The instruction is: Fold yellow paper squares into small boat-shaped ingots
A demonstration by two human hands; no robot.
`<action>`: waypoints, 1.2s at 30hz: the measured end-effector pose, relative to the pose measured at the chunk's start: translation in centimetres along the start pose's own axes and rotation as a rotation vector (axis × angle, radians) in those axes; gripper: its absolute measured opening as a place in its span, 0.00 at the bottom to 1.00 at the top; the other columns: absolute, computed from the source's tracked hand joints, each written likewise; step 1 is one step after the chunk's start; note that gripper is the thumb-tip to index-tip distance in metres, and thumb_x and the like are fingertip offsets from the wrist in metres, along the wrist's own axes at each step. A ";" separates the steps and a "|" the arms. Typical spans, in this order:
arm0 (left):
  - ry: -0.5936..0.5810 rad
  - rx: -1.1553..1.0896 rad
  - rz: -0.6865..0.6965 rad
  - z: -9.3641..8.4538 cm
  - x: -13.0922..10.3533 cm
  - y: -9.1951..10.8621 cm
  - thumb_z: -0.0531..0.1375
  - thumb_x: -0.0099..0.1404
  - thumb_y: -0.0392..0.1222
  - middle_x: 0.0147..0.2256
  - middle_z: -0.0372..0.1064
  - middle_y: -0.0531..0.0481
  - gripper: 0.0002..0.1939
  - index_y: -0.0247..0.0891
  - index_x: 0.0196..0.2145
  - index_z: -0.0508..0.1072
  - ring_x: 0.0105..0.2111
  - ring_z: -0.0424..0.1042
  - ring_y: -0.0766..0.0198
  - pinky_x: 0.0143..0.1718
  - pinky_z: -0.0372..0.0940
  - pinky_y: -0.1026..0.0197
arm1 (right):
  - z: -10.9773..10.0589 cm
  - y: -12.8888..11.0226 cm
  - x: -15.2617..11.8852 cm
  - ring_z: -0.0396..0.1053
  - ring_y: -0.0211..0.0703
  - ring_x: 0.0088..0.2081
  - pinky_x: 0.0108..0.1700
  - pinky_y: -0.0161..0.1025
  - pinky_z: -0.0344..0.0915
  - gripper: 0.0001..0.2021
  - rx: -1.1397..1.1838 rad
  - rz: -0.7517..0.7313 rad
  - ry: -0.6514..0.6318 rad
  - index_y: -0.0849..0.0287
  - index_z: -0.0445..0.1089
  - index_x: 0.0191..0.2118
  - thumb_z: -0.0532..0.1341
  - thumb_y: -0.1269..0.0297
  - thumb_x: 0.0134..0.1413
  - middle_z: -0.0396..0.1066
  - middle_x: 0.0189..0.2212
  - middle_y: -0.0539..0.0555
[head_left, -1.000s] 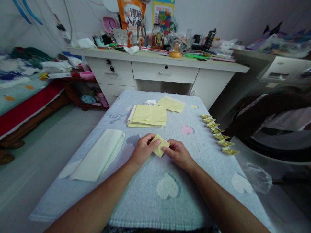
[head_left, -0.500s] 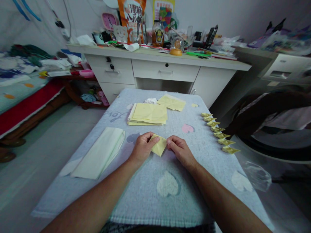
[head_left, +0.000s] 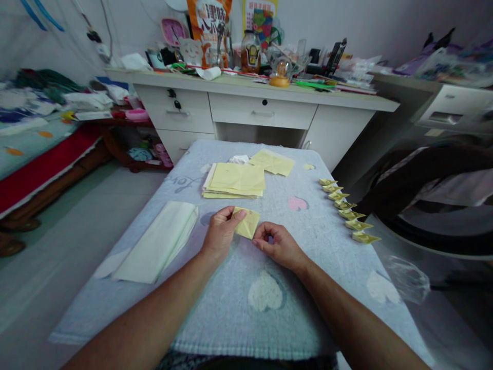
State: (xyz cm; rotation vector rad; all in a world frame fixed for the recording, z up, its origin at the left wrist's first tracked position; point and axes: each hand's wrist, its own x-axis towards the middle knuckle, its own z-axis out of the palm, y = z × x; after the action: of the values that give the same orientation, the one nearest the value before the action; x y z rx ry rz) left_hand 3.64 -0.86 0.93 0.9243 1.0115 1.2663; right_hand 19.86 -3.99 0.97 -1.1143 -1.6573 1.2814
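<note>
Evidently the left hand [head_left: 221,231] grips the folded yellow paper [head_left: 247,225] by its left side, thumb laid on top, probably so that the creased layers press together while most of the square projects toward the right hand [head_left: 279,244]. That right hand is curled, thumb and index tips close at the paper's lower right corner; whether they pinch it, I cannot tell. The paper sits over the middle of the cloth-covered desk [head_left: 227,318], tilted, with both forearms reaching in from the near edge.

Just beyond the hands lies a stack of yellow sheets [head_left: 239,180], presumably put there for easy reach, with a loose yellow sheet [head_left: 273,163] behind it to the right. Seven yellow paper boats [head_left: 345,205] line the right edge, likely parked outside the forearm's sweep, though a wide elbow could knock the nearest one off. A pale paper bundle [head_left: 157,244] lies near the left edge. Bare surface runs between the stack and the boats, and again between the forearms; forward room looks tightest.
</note>
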 end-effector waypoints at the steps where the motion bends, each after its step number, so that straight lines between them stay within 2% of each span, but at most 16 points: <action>1: -0.018 0.021 0.002 0.0 -0.1 0.1 0.65 0.54 0.45 0.25 0.71 0.54 0.10 0.35 0.29 0.73 0.23 0.66 0.69 0.26 0.61 0.67 | -0.1 -0.1 0.0 0.58 0.34 0.26 0.30 0.32 0.56 0.09 0.039 -0.016 0.033 0.58 0.65 0.33 0.64 0.61 0.49 0.62 0.24 0.46; 3: -0.085 0.102 0.026 0.1 -0.3 0.3 0.65 0.54 0.44 0.25 0.70 0.53 0.09 0.35 0.29 0.74 0.24 0.66 0.68 0.27 0.62 0.66 | -0.4 -0.3 0.1 0.60 0.36 0.29 0.32 0.33 0.58 0.14 0.087 -0.066 0.100 0.57 0.63 0.39 0.65 0.59 0.49 0.63 0.27 0.46; 6: -0.209 0.298 0.156 0.2 -0.8 0.7 0.64 0.56 0.43 0.27 0.70 0.51 0.07 0.35 0.28 0.75 0.29 0.68 0.65 0.32 0.63 0.64 | -0.8 -0.4 0.1 0.61 0.37 0.31 0.35 0.35 0.59 0.08 0.009 -0.148 0.165 0.57 0.65 0.36 0.62 0.60 0.54 0.63 0.28 0.48; 8: -0.217 0.458 0.306 0.2 -1.0 1.0 0.64 0.56 0.40 0.31 0.69 0.50 0.05 0.36 0.29 0.75 0.34 0.69 0.63 0.38 0.63 0.62 | -1.1 -0.4 0.1 0.61 0.38 0.32 0.37 0.36 0.59 0.04 -0.077 -0.190 0.219 0.57 0.66 0.31 0.59 0.63 0.55 0.63 0.28 0.49; 11: -0.185 0.674 0.482 0.0 -1.0 1.3 0.61 0.56 0.33 0.33 0.68 0.51 0.02 0.38 0.29 0.72 0.37 0.67 0.62 0.42 0.62 0.60 | -1.4 -0.3 0.2 0.61 0.38 0.33 0.37 0.36 0.59 0.03 -0.169 -0.244 0.304 0.57 0.64 0.30 0.57 0.69 0.53 0.61 0.29 0.50; 14: -0.189 0.851 0.563 -0.3 -1.0 1.5 0.57 0.55 0.28 0.32 0.67 0.51 0.07 0.39 0.28 0.69 0.39 0.65 0.61 0.43 0.60 0.58 | -1.4 0.0 0.3 0.61 0.39 0.33 0.38 0.37 0.59 0.05 -0.253 -0.297 0.347 0.57 0.62 0.28 0.55 0.75 0.49 0.60 0.29 0.50; 17: -0.243 1.004 0.618 -0.4 -1.0 1.5 0.55 0.54 0.26 0.31 0.66 0.51 0.09 0.39 0.27 0.67 0.37 0.63 0.60 0.41 0.59 0.58 | -1.4 0.3 0.4 0.61 0.40 0.35 0.39 0.37 0.59 0.08 -0.346 -0.314 0.318 0.57 0.62 0.29 0.53 0.78 0.45 0.61 0.31 0.51; 23: -0.441 1.157 0.624 -0.5 -1.0 1.0 0.55 0.52 0.26 0.30 0.65 0.50 0.09 0.38 0.26 0.66 0.36 0.62 0.59 0.39 0.57 0.58 | -1.4 0.0 0.1 0.61 0.43 0.38 0.42 0.38 0.59 0.14 -0.506 -0.280 0.125 0.58 0.64 0.36 0.53 0.80 0.40 0.62 0.34 0.53; 29: -0.585 1.139 0.503 -0.8 -0.7 1.0 0.58 0.51 0.29 0.33 0.66 0.50 0.07 0.39 0.28 0.67 0.38 0.64 0.59 0.40 0.59 0.60 | -1.7 -0.3 -0.2 0.59 0.47 0.42 0.48 0.45 0.54 0.15 -0.691 -0.242 -0.009 0.58 0.68 0.40 0.59 0.74 0.43 0.65 0.39 0.55; 33: -0.619 1.140 0.437 -1.5 -0.2 1.1 0.66 0.50 0.37 0.36 0.67 0.50 0.11 0.39 0.31 0.69 0.40 0.65 0.58 0.41 0.60 0.59 | -1.9 0.1 -0.3 0.58 0.48 0.44 0.48 0.45 0.53 0.16 -0.724 -0.212 -0.046 0.56 0.69 0.42 0.62 0.72 0.43 0.66 0.41 0.54; 36: -0.608 1.161 0.423 -2.0 0.2 1.1 0.67 0.49 0.39 0.37 0.67 0.50 0.13 0.40 0.33 0.71 0.40 0.66 0.57 0.41 0.60 0.59 | -2.0 0.2 -0.3 0.58 0.48 0.44 0.48 0.45 0.53 0.17 -0.726 -0.203 -0.049 0.56 0.69 0.44 0.62 0.72 0.44 0.66 0.42 0.55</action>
State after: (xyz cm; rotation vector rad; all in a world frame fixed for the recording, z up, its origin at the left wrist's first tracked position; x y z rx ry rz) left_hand 1.42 -0.59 1.40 2.3380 1.0379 0.5203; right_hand 21.83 -3.58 1.20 -1.2709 -2.2890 0.5756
